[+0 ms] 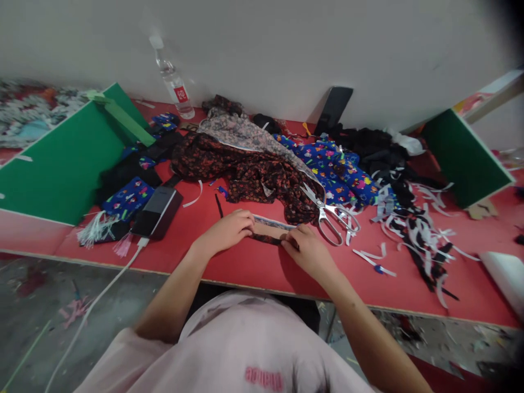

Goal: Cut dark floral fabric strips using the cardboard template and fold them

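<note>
In the middle of the red table, near its front edge, lies a tan strip with a dark patterned fabric strip along its near side. My left hand holds the left end of the fabric strip between closed fingers. At the right end, my right hand pinches the same dark strip, its fingers bent over it. Just beyond both hands is a heap of dark red floral fabric. Metal scissors rest partly open to the right of it, blades on the fabric.
A water bottle and a phone stand by the wall. Left is a black power bank with a white cable. Blue printed fabric and white scraps lie right. Green panels flank the table.
</note>
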Demonstrator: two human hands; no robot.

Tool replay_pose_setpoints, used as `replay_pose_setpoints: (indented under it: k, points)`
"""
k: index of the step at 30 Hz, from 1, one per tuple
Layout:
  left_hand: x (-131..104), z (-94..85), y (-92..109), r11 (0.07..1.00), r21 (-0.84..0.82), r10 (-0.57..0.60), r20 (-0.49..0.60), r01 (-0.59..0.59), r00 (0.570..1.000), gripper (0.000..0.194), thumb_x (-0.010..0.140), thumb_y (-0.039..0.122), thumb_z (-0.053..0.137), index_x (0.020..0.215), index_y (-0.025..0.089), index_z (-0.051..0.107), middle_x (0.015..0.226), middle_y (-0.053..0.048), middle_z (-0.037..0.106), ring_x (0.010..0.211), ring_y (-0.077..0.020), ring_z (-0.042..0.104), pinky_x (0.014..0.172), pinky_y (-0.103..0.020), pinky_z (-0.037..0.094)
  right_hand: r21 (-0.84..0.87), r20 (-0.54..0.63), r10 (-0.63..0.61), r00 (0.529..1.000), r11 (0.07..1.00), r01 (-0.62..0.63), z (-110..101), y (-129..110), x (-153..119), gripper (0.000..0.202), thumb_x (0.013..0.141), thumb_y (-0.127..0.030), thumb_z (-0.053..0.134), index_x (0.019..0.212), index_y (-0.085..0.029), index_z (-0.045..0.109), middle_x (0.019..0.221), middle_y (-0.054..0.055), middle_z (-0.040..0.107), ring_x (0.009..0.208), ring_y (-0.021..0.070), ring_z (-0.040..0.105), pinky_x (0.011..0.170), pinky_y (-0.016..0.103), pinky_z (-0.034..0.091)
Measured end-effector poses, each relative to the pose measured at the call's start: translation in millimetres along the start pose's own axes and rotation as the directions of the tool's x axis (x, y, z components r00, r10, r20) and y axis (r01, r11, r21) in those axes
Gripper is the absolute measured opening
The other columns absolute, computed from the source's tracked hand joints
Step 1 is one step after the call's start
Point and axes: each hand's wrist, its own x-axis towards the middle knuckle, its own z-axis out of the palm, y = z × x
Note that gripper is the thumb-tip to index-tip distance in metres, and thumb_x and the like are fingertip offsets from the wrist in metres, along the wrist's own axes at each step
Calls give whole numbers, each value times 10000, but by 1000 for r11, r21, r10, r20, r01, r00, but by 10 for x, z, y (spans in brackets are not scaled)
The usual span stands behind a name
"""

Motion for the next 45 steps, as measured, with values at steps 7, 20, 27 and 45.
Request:
replay_pose_setpoints:
  k: [7,20,27,45]
  points:
    - [15,-15,-19,999,-42,-26,-29,25,999,194,842,85,438,856,171,612,925,-45,608,951,-158,541,884,-307,421,114,-53,-31,998,993,37,23,63,-2,84,842,-195,489,773,-186,537,818,55,541,757,187,550,682,295,437]
    - [-28,-79,-28,1000,-12,7,-70,-8,998,183,857,134,459,942,176,615,987,-46,604,992,-162,519,911,-302,399,88,-106,-75,992,993,85,-191,-75,-121,192,868,-342,535,773,-203,626,791,48,598,802,191,547,739,309,424]
    - [-15,-110,-33,998,52,-18,-17,19,1000,182,828,171,544,996,168,617,1017,-50,579,990,-176,502,904,-306,393,-264,-169,-210,963,951,161,59,-426,-133,198,874,-296,526,1008,-203,638,912,84,616,868,233,516,779,360,361]
    - [-7,-157,-35,996,82,-40,86,33,995,287,789,147,565,1074,155,607,1091,-71,552,1055,-192,483,947,-298,375,-418,-150,-317,937,879,230,465,-652,88,96,869,-200,527,845,-198,620,777,46,571,769,200,458,693,339,274]
